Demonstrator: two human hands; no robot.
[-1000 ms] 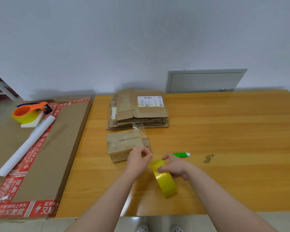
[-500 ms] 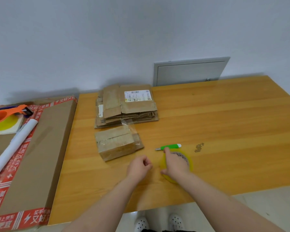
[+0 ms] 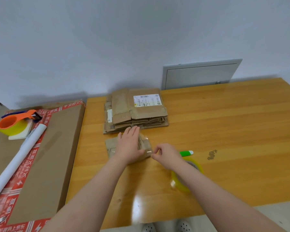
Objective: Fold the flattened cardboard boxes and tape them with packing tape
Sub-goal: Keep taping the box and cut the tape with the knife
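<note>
A small folded cardboard box (image 3: 111,146) lies on the wooden table (image 3: 224,131), with clear tape across its top. My left hand (image 3: 130,144) lies flat on the box with straight fingers. At the box's right end my right hand (image 3: 167,155) has its fingers curled together; whether it pinches tape I cannot tell. A yellow roll of packing tape (image 3: 184,183) lies flat on the table under my right forearm. Behind the box sits a stack of flattened cardboard boxes (image 3: 136,111), the top one bearing a white label.
A green and white cutter (image 3: 186,153) lies right of my right hand. On the left a large flat carton (image 3: 45,161) with red tape carries an orange tape dispenser (image 3: 15,123) and a white paper roll (image 3: 18,158). A grey wall panel (image 3: 201,74) stands behind the table.
My left hand has moved forward from the table onto the small box. My right hand has left the yellow tape roll, now flat on the table, and come to the box's right end.
</note>
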